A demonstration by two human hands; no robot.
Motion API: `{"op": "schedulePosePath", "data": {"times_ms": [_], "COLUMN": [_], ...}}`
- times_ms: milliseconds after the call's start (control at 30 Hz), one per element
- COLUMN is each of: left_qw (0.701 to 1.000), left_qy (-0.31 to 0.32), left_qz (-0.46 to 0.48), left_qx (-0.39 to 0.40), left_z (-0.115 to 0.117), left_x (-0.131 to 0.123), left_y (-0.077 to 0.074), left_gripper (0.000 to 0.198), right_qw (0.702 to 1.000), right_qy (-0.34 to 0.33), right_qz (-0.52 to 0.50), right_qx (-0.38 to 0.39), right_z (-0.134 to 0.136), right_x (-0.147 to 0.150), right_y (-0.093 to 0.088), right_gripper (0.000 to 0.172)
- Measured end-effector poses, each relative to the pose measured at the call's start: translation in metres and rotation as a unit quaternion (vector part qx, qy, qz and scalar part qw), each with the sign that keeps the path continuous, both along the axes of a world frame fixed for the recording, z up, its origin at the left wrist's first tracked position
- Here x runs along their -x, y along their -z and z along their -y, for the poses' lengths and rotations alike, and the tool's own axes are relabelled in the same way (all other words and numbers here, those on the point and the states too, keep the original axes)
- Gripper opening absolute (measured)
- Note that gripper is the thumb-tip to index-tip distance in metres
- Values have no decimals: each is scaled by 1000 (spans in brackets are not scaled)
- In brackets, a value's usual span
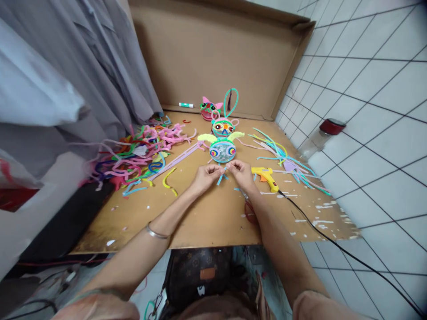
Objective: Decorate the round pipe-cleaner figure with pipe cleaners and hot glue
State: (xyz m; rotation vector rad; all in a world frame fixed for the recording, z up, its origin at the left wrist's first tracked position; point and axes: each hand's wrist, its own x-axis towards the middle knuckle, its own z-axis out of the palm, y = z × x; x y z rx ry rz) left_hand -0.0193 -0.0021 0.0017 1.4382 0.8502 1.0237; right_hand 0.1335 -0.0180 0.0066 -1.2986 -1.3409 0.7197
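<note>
My left hand (207, 178) and my right hand (243, 174) meet over the middle of the table, fingertips pinched. Between them is a short light-blue pipe cleaner (219, 180), its loose ends showing below the fingers. Just beyond my fingers lies a pipe cleaner figure (223, 152) with a round silvery belly, yellow wings, big eyes and a tall green loop on top. Whether the blue piece joins the figure is hidden. Beside my right hand lies a yellow hot glue gun (265, 174). Scissors (249, 210) with reddish handles are partly covered by my right forearm.
Tangled pipe cleaners (147, 151) pile up at the left, and a looser bunch (283, 155) lies at the right. A second figure (209, 108) and a marker (186, 105) stand by the cardboard (216, 53). A jar (316, 138) is near the tiled wall. The black cord (320, 231) trails off right.
</note>
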Motion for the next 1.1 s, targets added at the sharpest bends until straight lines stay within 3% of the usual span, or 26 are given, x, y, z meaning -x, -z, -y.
{"op": "schedulePosePath", "data": {"times_ms": [167,267,367,433,500,600,767,900,1100], "left_qw": [1000,1000,999,999,999,999,998,994,972], "left_qy": [0,7,-22,-38,-33,-18,-15,5,57], "left_qz": [-13,-8,8,16,19,20,39,76,138], "left_qx": [-15,7,23,25,32,43,50,82,180], "left_z": [0,0,0,1,2,4,5,6,9], "left_x": [1,1,0,-1,-3,-6,-6,-5,-7], "left_y": [1,1,0,-1,-2,-3,-4,-6,-9], "left_gripper": [40,37,30,27,25,25,27,30,25], "right_qw": [999,983,911,857,816,788,782,811,835], "right_qy": [9,111,290,355,377,364,351,344,411], "right_qz": [38,142,288,372,436,470,470,406,317], "right_qx": [-3,-43,-64,-29,52,160,213,245,180], "right_z": [1,8,23,34,44,54,54,52,54], "right_x": [1,-12,-37,-54,-67,-73,-70,-74,-69], "right_y": [-2,-8,-11,-10,-6,-1,-3,-10,-15], "right_gripper": [22,24,29,27,33,46,53,46,53]}}
